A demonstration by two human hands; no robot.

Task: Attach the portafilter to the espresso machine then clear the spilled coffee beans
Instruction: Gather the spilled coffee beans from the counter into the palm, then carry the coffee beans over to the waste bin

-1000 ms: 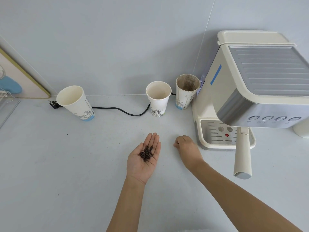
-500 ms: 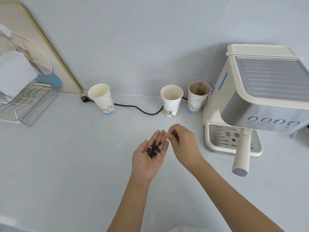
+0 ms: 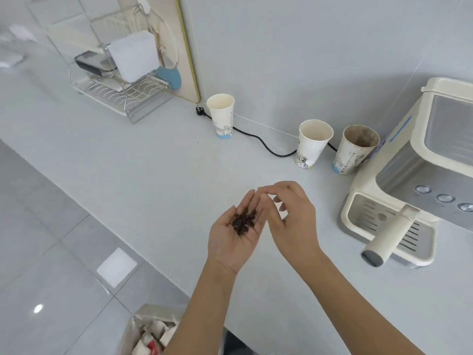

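Observation:
My left hand [image 3: 231, 239] is held palm up above the white counter, cupping a small pile of dark coffee beans [image 3: 243, 222]. My right hand [image 3: 290, 221] hovers just right of it, fingers loosely curled and apart, fingertips touching the left fingertips; I see nothing in it. The cream espresso machine [image 3: 419, 170] stands at the right edge. The portafilter's cream handle [image 3: 386, 238] sticks out toward me from under the machine's head, over the drip tray [image 3: 363, 208].
Three paper cups stand along the wall: one [image 3: 221, 115] at the left, one [image 3: 312, 143] in the middle, a stained one [image 3: 355, 148] beside the machine. A black cord [image 3: 258, 139] runs behind them. A dish rack [image 3: 122, 80] sits far left. A bin with rubbish [image 3: 151, 331] stands on the floor below the counter edge.
My right hand rose from the counter to my left palm. My view swung left and down, bringing the dish rack, floor and bin into sight.

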